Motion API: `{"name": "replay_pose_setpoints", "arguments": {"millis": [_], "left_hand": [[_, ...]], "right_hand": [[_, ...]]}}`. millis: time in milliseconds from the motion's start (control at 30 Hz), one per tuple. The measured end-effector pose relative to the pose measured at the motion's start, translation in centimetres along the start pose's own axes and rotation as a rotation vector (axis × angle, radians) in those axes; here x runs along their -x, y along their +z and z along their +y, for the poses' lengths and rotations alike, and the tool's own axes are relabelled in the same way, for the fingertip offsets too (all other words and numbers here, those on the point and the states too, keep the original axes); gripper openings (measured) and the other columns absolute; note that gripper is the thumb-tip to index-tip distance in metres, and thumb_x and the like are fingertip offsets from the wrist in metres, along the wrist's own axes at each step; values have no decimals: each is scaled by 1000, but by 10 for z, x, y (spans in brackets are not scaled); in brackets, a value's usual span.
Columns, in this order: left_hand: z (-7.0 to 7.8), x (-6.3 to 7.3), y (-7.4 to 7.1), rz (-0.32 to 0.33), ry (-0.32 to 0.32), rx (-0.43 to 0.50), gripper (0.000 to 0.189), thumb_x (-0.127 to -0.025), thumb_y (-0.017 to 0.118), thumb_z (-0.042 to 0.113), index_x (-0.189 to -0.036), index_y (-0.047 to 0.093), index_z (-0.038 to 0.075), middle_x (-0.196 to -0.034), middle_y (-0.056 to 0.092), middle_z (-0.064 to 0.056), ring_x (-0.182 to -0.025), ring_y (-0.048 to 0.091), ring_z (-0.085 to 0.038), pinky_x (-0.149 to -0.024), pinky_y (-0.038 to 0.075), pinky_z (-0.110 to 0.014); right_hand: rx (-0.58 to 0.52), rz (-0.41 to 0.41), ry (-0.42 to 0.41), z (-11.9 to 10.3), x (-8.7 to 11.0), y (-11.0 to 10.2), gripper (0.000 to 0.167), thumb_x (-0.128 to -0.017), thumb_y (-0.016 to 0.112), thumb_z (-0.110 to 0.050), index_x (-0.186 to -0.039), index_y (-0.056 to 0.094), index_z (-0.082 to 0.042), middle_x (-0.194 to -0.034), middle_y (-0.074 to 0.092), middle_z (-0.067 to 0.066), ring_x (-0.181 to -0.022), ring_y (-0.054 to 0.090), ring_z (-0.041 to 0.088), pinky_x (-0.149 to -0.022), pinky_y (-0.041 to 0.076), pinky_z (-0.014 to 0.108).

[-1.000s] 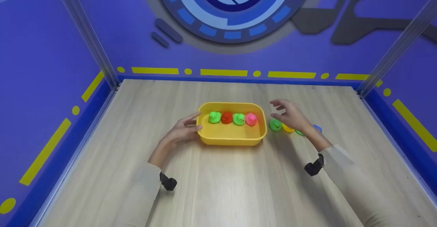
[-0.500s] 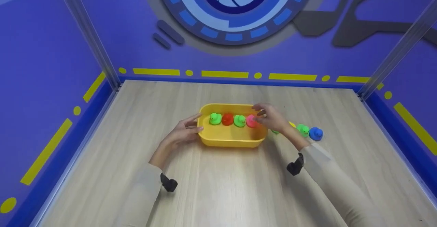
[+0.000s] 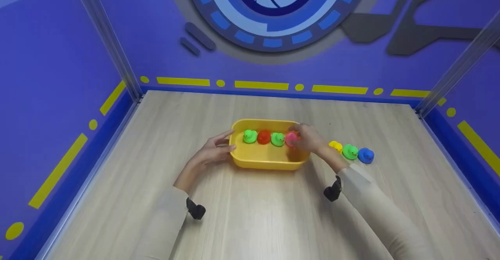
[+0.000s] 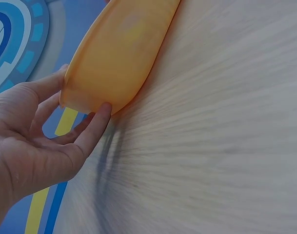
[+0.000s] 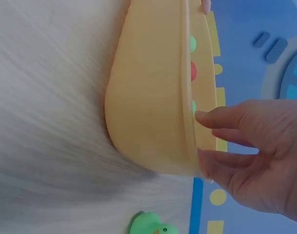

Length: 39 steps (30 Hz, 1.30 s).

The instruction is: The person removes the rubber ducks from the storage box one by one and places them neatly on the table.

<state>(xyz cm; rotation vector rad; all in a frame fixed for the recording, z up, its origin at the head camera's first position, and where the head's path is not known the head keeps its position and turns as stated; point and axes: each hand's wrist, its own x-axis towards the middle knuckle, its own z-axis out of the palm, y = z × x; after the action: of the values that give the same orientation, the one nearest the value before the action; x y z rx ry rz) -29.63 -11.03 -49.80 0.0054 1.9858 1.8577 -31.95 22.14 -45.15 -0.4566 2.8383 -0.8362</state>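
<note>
My left hand [image 3: 213, 151] holds the left end of a yellow plastic tub [image 3: 269, 165], its fingers spread along the rim and end wall. Inside, rubber ducks stand in a row: a green duck [image 3: 250, 136], a red duck [image 3: 264, 137], another green duck [image 3: 277, 139] and a pink duck [image 3: 291, 138]. Over the tub's right end, my right hand [image 3: 310, 138] reaches in with bent fingers around the pink duck. In the right wrist view its fingertips lie right at the rim; the wall hides the pink duck, so I cannot tell whether they grip it.
Right of the tub, a yellow duck [image 3: 335, 146], a green duck [image 3: 350, 151] and a blue duck [image 3: 366, 155] stand on the wooden table [image 3: 250, 213]. Close to the tub's right end is one more green duck [image 5: 150, 225]. Blue panels [image 3: 164, 49] enclose the table.
My right hand has moved left from above the ducks on the table, then down into the tub's right end at the pink duck. The left hand stays on the tub.
</note>
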Motion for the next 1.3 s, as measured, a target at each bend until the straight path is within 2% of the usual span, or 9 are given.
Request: {"name": "replay_pose_setpoints", "arguments": {"millis": [133,300,500,733,833,1033,1200,1300], "left_hand": [[1,-1,0,4,-13,-2,67,-97,70,12,-157,43,28,-153,45,-19,-121,64,-29,-104,56,-41],[1,-2,1,10,-35,1,66,-97,70,13,-156,44,30,-153,45,-17,-124,63,-29,-104,57,-39],[0,-3,2,20,-40,-9,67,-97,71,13,-156,44,29,-154,45,-18,-122,63,-29,-102,58,-39],[0,-3,3,23,-36,-40,67,-97,70,15,-157,43,30,-154,45,-19,-123,63,-29,-103,57,-40],[-1,-2,3,19,-31,-44,67,-98,70,16,-157,43,30,-154,45,-18,-123,63,-29,-104,56,-40],[-1,-1,2,7,-4,-49,67,-98,69,14,-158,41,27,-153,45,-20,-121,64,-30,-105,56,-42],[-1,-1,3,17,-10,-52,66,-98,69,15,-157,42,28,-153,46,-19,-124,63,-31,-106,55,-43],[1,-1,1,21,-13,-53,66,-98,69,14,-156,43,29,-154,45,-19,-126,62,-32,-107,54,-43]], "right_hand": [[76,-15,-8,-6,-3,2,39,-91,72,-4,-127,64,9,-117,70,26,-101,66,37,-95,60,47],[147,-12,-57,-8,-3,6,34,-87,74,-1,-118,68,11,-114,72,26,-99,67,38,-94,60,49],[172,-35,-72,-7,-3,12,24,-87,73,1,-109,72,11,-101,74,24,-84,65,32,-82,61,45],[186,-109,-113,-7,1,17,16,-88,74,0,-102,74,7,-96,75,19,-86,65,30,-86,60,46],[194,-102,-140,-8,2,19,15,-86,74,2,-100,75,5,-95,75,18,-86,65,30,-85,60,45],[284,-53,-200,-5,2,23,15,-80,74,3,-95,75,5,-92,76,16,-91,63,33,-88,55,45],[223,-60,-190,-4,1,25,15,-82,76,2,-97,76,5,-91,76,16,-86,66,29,-85,60,43],[181,-40,-211,-7,3,24,18,-82,77,1,-100,77,5,-93,77,16,-85,65,29,-84,59,43]]}}
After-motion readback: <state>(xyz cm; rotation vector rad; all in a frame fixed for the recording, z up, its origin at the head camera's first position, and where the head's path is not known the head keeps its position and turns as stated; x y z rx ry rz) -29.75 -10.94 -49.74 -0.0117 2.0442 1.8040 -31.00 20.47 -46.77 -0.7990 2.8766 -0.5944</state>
